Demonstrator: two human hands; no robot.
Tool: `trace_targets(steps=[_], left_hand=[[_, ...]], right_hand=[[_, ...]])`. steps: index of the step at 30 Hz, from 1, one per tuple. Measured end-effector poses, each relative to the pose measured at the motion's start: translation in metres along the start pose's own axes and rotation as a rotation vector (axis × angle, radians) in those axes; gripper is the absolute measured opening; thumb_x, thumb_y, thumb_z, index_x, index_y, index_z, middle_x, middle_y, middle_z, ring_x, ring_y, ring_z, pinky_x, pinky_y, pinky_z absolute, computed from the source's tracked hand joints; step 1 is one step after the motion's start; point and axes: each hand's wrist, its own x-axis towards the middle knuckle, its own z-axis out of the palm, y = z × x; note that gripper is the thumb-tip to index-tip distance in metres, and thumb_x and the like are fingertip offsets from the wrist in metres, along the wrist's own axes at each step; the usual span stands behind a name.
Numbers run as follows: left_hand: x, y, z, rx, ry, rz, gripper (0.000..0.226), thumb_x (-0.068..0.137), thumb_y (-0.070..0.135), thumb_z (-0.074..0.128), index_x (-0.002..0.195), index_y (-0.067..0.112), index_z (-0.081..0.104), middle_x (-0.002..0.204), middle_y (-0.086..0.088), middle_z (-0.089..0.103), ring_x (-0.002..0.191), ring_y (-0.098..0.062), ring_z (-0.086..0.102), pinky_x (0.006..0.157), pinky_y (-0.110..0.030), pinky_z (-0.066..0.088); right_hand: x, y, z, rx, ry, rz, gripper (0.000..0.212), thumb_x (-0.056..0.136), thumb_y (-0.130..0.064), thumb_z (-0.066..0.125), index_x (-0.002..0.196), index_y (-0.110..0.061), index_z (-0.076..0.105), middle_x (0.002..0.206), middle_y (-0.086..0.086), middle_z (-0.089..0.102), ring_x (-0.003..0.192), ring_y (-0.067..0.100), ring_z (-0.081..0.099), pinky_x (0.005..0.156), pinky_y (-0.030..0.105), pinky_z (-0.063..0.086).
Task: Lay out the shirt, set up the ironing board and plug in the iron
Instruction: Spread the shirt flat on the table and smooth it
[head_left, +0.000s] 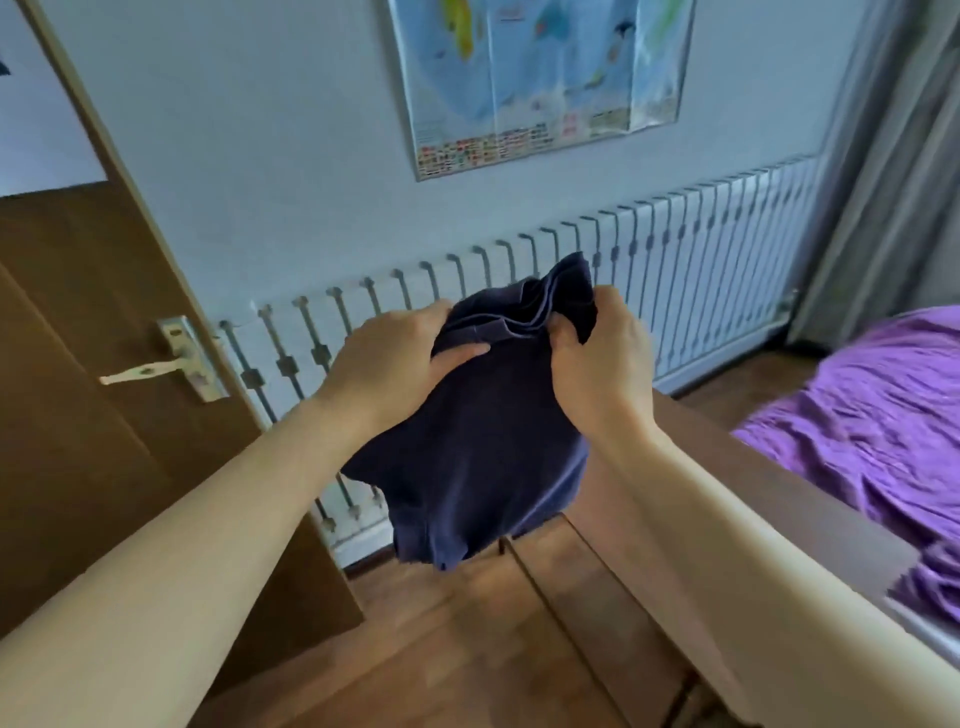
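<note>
A dark navy shirt (483, 447) hangs bunched in the air in front of me, over the wooden floor. My left hand (395, 364) grips its upper left edge, thumb on the cloth. My right hand (602, 358) pinches the gathered top at the right. The lower part of the shirt droops loose below both hands. No ironing board and no iron are in view.
A white radiator (701, 270) runs along the pale wall behind the shirt, under a map poster (540, 78). A brown door with a metal handle (156, 369) stands at the left. A bed with a purple cover (883, 415) and a wooden frame (753, 467) lies at the right.
</note>
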Motion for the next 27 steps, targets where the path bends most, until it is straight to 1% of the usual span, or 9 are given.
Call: trace_targets(steps=[5,8,11,14,18,20,23,25,27], left_hand=[[0.052,0.021,0.078,-0.126,-0.088,0.152,0.048,0.089,0.054,0.046,0.110,0.013,0.057,0.091,-0.008,0.069,0.083,-0.027,0.064,0.072,-0.040,0.051],[0.075,0.038,0.116,-0.187,-0.153,0.244,0.050,0.088,0.057,0.044,0.113,0.015,0.057,0.094,-0.008,0.070,0.085,-0.027,0.065,0.075,-0.043,0.052],[0.096,0.052,0.142,-0.254,-0.206,0.334,0.051,0.087,0.058,0.043,0.111,0.015,0.057,0.091,-0.007,0.069,0.082,-0.025,0.065,0.075,-0.042,0.052],[0.115,0.067,0.162,-0.321,-0.241,0.439,0.052,0.088,0.058,0.043,0.111,0.014,0.057,0.090,-0.008,0.069,0.082,-0.025,0.065,0.075,-0.042,0.053],[0.134,0.075,0.182,-0.431,-0.291,0.578,0.051,0.088,0.056,0.044,0.114,0.014,0.056,0.097,-0.009,0.069,0.088,-0.027,0.065,0.079,-0.042,0.052],[0.138,0.076,0.191,-0.449,-0.311,0.643,0.049,0.088,0.056,0.044,0.110,0.014,0.055,0.095,-0.011,0.069,0.087,-0.030,0.064,0.079,-0.044,0.052],[0.137,0.070,0.208,-0.463,-0.366,0.718,0.050,0.087,0.059,0.043,0.110,0.015,0.053,0.094,-0.012,0.068,0.089,-0.033,0.064,0.079,-0.045,0.051],[0.133,0.067,0.221,-0.470,-0.412,0.756,0.053,0.086,0.060,0.043,0.115,0.017,0.052,0.096,-0.012,0.069,0.090,-0.033,0.064,0.080,-0.045,0.051],[0.129,0.066,0.235,-0.464,-0.467,0.788,0.052,0.087,0.060,0.043,0.114,0.016,0.053,0.096,-0.012,0.069,0.090,-0.034,0.064,0.080,-0.045,0.051]], right_hand=[[0.027,0.055,-0.025,-0.175,0.148,0.135,0.009,0.095,-0.021,0.050,0.092,-0.015,0.043,0.091,0.000,0.047,0.084,0.020,0.040,0.072,0.028,0.028],[0.033,0.083,-0.039,-0.256,0.257,0.211,0.013,0.093,-0.020,0.052,0.100,-0.009,0.051,0.099,0.007,0.057,0.095,0.028,0.052,0.074,0.029,0.030],[0.038,0.102,-0.051,-0.316,0.353,0.264,0.018,0.092,-0.019,0.053,0.104,-0.006,0.053,0.107,0.013,0.061,0.100,0.032,0.054,0.074,0.029,0.029],[0.041,0.111,-0.062,-0.378,0.443,0.310,0.021,0.091,-0.019,0.054,0.107,-0.006,0.054,0.108,0.013,0.062,0.101,0.032,0.055,0.074,0.029,0.029],[0.038,0.114,-0.064,-0.451,0.579,0.367,0.023,0.091,-0.018,0.054,0.111,-0.006,0.055,0.108,0.011,0.062,0.100,0.029,0.055,0.067,0.021,0.021],[0.033,0.115,-0.058,-0.473,0.635,0.410,0.023,0.091,-0.018,0.054,0.111,-0.006,0.055,0.108,0.012,0.062,0.101,0.029,0.055,0.070,0.022,0.025],[0.024,0.120,-0.042,-0.503,0.704,0.471,0.021,0.091,-0.018,0.054,0.108,-0.005,0.056,0.106,0.014,0.063,0.100,0.031,0.056,0.078,0.030,0.035],[0.015,0.128,-0.032,-0.514,0.740,0.522,0.021,0.091,-0.018,0.054,0.106,-0.005,0.055,0.105,0.014,0.063,0.099,0.031,0.057,0.078,0.031,0.036],[0.007,0.138,-0.024,-0.516,0.756,0.582,0.020,0.090,-0.019,0.054,0.105,-0.006,0.055,0.104,0.014,0.063,0.098,0.031,0.057,0.077,0.030,0.036]])
